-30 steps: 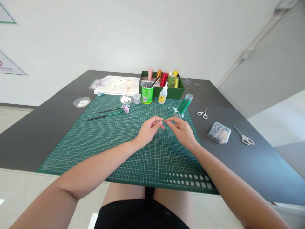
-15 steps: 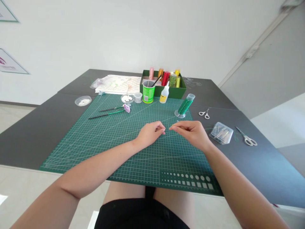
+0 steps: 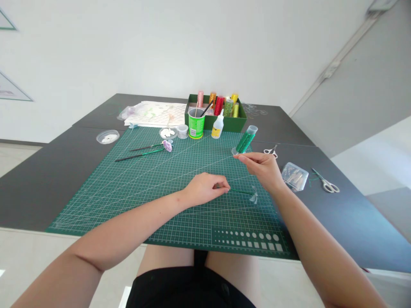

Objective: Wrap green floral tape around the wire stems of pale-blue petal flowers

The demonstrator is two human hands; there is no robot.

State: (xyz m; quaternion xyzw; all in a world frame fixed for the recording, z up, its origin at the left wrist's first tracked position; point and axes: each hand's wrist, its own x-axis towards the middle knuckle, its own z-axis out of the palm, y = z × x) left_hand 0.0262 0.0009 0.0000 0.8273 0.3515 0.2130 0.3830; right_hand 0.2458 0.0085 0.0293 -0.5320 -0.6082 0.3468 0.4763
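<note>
My left hand [image 3: 207, 188] rests on the green cutting mat [image 3: 135, 188] with its fingers pinched on the end of a thin green stem [image 3: 240, 192]. The stem lies flat and ends in a small clear piece [image 3: 254, 196] on the right. My right hand [image 3: 263, 167] is raised above the mat with thumb and forefinger pinched together; what they hold is too fine to see. Just beyond that hand a tube of green beads [image 3: 245, 139] leans on its clear base.
A green box of bead tubes [image 3: 224, 112], a green can [image 3: 196, 123], a glue bottle [image 3: 217, 126], small dishes [image 3: 109, 137] and a purple flower stem [image 3: 150, 149] sit at the back. Scissors [image 3: 324, 182], small scissors [image 3: 271, 150] and a clear case [image 3: 294, 176] lie right.
My left hand has dropped to the mat with the green stem now lying flat. My right hand moved away from it, up and toward the bead tube.
</note>
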